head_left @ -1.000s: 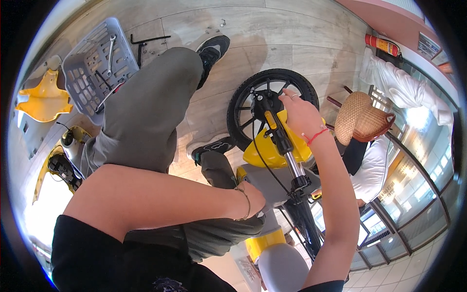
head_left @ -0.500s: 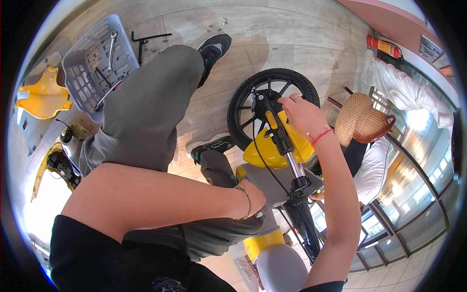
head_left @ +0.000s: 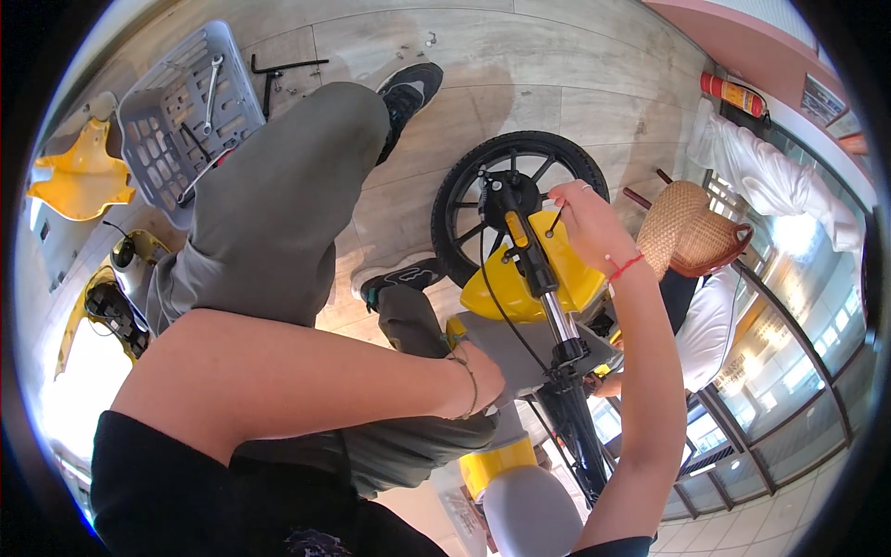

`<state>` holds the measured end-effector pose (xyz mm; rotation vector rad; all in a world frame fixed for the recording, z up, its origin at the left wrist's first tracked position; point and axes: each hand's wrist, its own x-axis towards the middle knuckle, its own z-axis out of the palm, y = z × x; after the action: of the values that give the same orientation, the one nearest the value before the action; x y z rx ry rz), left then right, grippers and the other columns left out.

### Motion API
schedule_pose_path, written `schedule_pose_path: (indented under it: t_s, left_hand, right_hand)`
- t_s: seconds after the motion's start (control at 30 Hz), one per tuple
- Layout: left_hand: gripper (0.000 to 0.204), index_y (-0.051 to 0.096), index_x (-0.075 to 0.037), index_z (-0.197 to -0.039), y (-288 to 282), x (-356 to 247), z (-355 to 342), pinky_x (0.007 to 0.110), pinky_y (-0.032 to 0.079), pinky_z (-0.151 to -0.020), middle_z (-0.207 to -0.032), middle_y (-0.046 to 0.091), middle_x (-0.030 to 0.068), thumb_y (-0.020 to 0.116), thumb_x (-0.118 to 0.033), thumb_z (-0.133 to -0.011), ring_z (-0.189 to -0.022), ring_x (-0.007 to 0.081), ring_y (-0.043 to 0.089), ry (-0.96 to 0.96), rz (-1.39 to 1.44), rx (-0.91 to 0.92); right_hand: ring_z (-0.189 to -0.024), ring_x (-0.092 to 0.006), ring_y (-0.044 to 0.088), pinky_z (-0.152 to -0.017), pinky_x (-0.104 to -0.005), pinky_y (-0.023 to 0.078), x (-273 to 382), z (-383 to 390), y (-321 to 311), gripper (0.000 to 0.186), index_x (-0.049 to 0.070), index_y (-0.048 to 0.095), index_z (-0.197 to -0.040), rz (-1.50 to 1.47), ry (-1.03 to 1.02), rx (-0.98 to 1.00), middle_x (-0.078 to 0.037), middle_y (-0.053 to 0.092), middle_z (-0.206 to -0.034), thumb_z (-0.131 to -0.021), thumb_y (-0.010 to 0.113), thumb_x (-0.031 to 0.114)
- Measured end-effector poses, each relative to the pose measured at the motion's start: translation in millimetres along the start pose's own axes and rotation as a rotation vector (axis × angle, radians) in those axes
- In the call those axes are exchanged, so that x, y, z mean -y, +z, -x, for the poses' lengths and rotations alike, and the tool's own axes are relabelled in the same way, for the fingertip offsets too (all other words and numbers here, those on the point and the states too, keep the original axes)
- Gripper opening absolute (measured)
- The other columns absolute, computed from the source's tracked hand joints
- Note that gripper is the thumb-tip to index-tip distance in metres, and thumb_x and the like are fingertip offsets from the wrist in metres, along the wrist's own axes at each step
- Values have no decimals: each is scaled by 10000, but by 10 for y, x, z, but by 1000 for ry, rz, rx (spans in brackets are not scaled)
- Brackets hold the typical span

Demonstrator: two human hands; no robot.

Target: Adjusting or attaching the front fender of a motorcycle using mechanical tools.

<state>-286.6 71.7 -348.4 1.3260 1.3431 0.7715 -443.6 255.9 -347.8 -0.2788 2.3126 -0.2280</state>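
Observation:
A small yellow and grey two-wheeler stands before me, with a black spoked front wheel (head_left: 452, 209), a yellow front mudguard (head_left: 577, 274) and a black and silver fork (head_left: 560, 316). My right hand (head_left: 591, 223) is closed in a pinch on a thin dark rod that looks like a hex key (head_left: 556, 223). Its lower end meets the yellow mudguard beside the fork. My left hand (head_left: 478, 379) is curled round the edge of the grey body panel (head_left: 506, 348); its fingertips are hidden. A black cable (head_left: 501, 316) runs along the fork.
A grey plastic basket (head_left: 243, 88) with a spanner (head_left: 213, 97) stands at far left, near hex keys (head_left: 269, 79) and loose bolts on the floor. Yellow body parts (head_left: 88, 172) lie beyond it. At right a person in a straw hat (head_left: 691, 227) leans close, their hand (head_left: 608, 382) by the vehicle.
My right hand has moved slightly right and toward me, and the dark rod now shows below its fingers. The other person's hand shows more beside the fork. My left hand stays put.

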Motion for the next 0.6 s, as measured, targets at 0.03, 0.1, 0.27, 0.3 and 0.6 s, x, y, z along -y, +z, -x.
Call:
schedule_pose_path:
  t_s: [0.03, 0.1, 0.27, 0.3, 0.6]
  left_hand:
    - [235, 673, -66, -990, -20, -4, 15, 381, 486, -759, -1019, 658, 97, 605, -138, -777, -978, 265, 624, 0, 1, 0]
    - [244, 675, -69, -1001, -60, -13, 49, 376, 483, -755, -1017, 658, 93, 606, -143, -779, -975, 264, 625, -37, 19, 31]
    - [247, 680, -75, -1007, -72, -1, 66, 373, 482, -744, -1015, 658, 97, 606, -144, -781, -970, 263, 627, -10, 8, 19]
    - [247, 681, -75, -1006, -71, 3, 61, 374, 482, -742, -1016, 658, 98, 608, -143, -780, -971, 264, 626, -7, 6, 31]
    - [249, 673, -63, -1007, -90, 18, 68, 373, 482, -768, -1022, 659, 100, 601, -144, -783, -972, 262, 626, 6, 12, 22]
  right_hand:
    - [-926, -362, 565, -808, -399, 462, 25, -10, -15, 184, -4, 539, -1013, -10, 1, 9, -196, 571, -980, -880, 435, 67]
    - [-925, -362, 565, -808, -397, 462, 28, -21, -7, 181, -6, 543, -1006, -21, 2, 19, -197, 574, -976, -881, 435, 65]
    - [-917, -361, 568, -811, -397, 461, -29, -32, 26, 183, -8, 548, -1001, -5, -37, 44, -202, 574, -972, -881, 429, 60]
    - [-917, -361, 568, -811, -397, 461, -32, -35, 33, 183, -8, 548, -1001, -6, -39, 45, -202, 574, -972, -881, 429, 60]
    - [-946, -335, 571, -833, -368, 455, 57, -85, 39, 179, 12, 545, -1017, 63, -45, 104, -178, 590, -966, -887, 430, 56]
